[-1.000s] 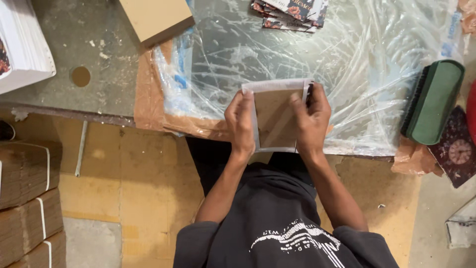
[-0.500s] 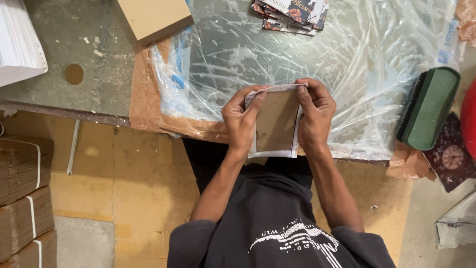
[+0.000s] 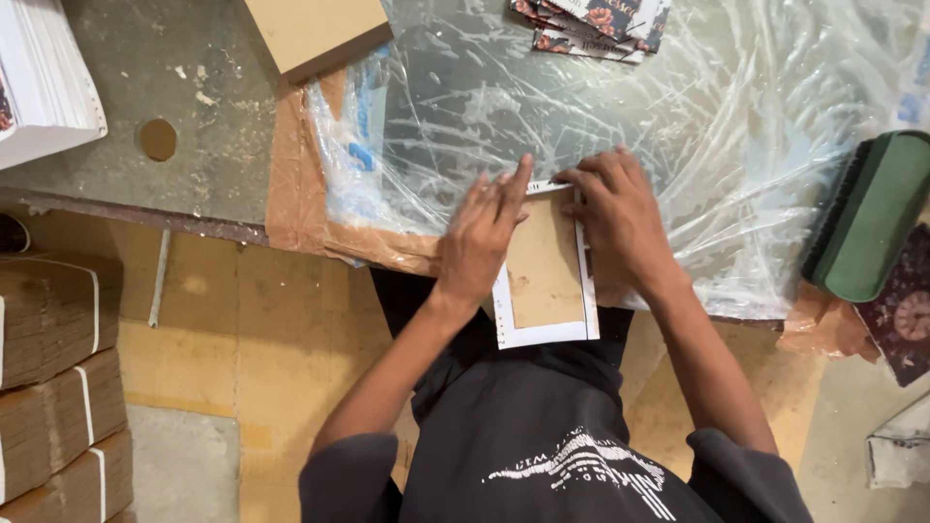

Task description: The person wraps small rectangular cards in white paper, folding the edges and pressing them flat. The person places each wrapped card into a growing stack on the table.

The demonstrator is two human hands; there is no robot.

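Spreading across the upper half of the frame, a worktable carries a crinkled clear plastic sheet laid over brown paper. At the lower left of the frame, strapped bundles of brown card are stacked on the floor. At the right edge lies a green block-shaped tool, and at the upper left edge sits a stack of white sheets. A plain tan board sits at the top, left of centre, and a small pile of patterned printed cards at the top centre.

In the middle of the frame, at the near table edge and overhanging it toward the person's lap, lies a brown board on a white sheet. White margins show along its left, right and bottom sides, seemingly not yet folded over. The left hand lies flat, fingers stretched, pressing the piece's upper left corner. The right hand presses its upper right edge, fingers bent over the top. Judging by this, the top edge is being worked and the other three sides remain.
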